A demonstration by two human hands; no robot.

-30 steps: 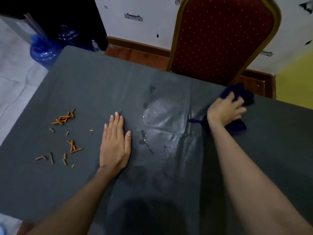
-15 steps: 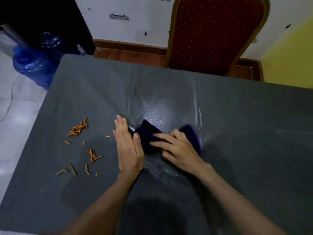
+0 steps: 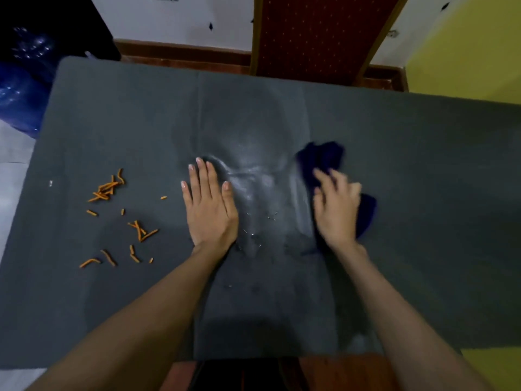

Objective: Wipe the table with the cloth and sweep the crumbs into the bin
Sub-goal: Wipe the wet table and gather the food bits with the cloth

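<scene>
Grey table [image 3: 423, 165]: left hand [image 3: 210, 210] flat, fingers spread wide; right hand [image 3: 335, 210] pressing navy cloth [image 3: 324, 158]; orange crumbs [image 3: 118, 215] scattered left. No legible writing.

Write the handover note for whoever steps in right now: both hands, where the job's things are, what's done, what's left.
Left hand: open, flat on the grey table cover, empty, pinning it.
Right hand: pressing the dark blue cloth onto the table, blurred mid-wipe.
Wet patch: between the hands, smeared sheen, droplets near the left wrist.
Crumbs: orange sticks scattered left of the left hand, untouched.
Bin: not in view.
Done: centre partly wiped.
Left: finish wiping the wet area, then sweep the crumbs into the bin once it is located.
</scene>
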